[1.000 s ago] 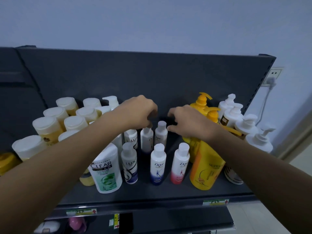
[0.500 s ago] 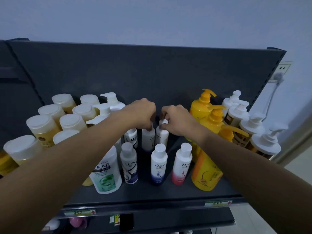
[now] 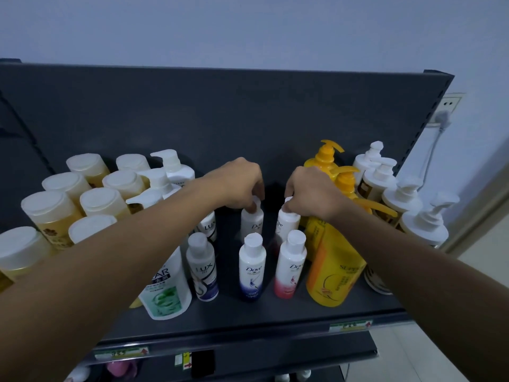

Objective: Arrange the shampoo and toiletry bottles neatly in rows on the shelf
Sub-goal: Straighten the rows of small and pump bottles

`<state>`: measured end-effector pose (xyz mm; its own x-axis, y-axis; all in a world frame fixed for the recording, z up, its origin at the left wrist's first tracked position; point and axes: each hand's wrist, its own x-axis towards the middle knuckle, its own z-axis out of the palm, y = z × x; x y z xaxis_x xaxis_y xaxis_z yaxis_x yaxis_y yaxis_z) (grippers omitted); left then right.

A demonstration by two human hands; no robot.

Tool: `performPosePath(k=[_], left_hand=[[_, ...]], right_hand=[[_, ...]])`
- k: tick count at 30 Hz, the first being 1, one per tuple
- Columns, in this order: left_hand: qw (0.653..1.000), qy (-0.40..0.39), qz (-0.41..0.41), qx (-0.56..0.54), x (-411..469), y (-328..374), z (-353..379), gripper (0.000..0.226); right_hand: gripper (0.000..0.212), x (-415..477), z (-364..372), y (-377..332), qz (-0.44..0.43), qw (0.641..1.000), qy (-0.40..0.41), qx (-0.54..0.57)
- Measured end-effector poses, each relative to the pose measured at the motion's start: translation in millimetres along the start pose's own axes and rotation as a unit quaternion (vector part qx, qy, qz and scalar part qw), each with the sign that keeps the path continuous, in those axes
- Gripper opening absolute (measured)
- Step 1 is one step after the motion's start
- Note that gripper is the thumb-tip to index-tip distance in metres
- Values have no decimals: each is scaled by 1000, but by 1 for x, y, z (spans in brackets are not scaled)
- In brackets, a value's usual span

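I am pinching the caps of two upright Dove bottles in the far row: my left hand (image 3: 239,180) is clamped on the left far Dove bottle (image 3: 252,221), my right hand (image 3: 311,188) on the right far Dove bottle (image 3: 286,223). Both are standing directly below my fingertips on the shelf (image 3: 248,321), behind the blue Dove (image 3: 252,267) and pink Dove (image 3: 290,267); nearby labels are reading LUX (image 3: 203,267) and CLEAR (image 3: 165,285)

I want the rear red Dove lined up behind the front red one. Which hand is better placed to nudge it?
Right. The right hand already pinches the cap of the rear red Dove bottle, which stands directly behind the front red Dove bottle. The left hand is occupied on the neighbouring rear Dove bottle.
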<state>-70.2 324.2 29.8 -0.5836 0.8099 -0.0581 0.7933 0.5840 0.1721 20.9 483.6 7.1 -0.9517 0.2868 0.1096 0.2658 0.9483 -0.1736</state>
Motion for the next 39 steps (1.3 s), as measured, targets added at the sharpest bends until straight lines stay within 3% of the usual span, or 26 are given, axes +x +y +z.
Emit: performPosePath(k=[11,16,20,22,25,28,31,39], left_hand=[[1000,-3,9,-3,0,6,2,35],[1000,5,-5,-12,-7,-1,1,56],[998,63,-19,16,-44,-15,-28,21],[998,53,-23,35,-70,-21,-40,18],[994,-6,-27,103,-102,-24,-42,29],[984,-39,-28,172,-117,-25,-28,47],[979,-53,-21,193,-121,-24,-11,48],[984,-15,7,179,-117,-20,-1,42]], right_hand=[[25,-9,-1,2,9,1000,-2,12],[25,-13,-3,-3,-7,1000,-13,2],[28,-6,-17,-20,-22,999,31,5],[24,0,-24,-41,-49,995,60,55],[28,7,-24,-78,-113,986,13,122],[40,13,-8,-104,-171,979,-73,88],[38,16,9,-116,-183,973,-113,85],[20,17,20,-126,-173,978,-47,104]])
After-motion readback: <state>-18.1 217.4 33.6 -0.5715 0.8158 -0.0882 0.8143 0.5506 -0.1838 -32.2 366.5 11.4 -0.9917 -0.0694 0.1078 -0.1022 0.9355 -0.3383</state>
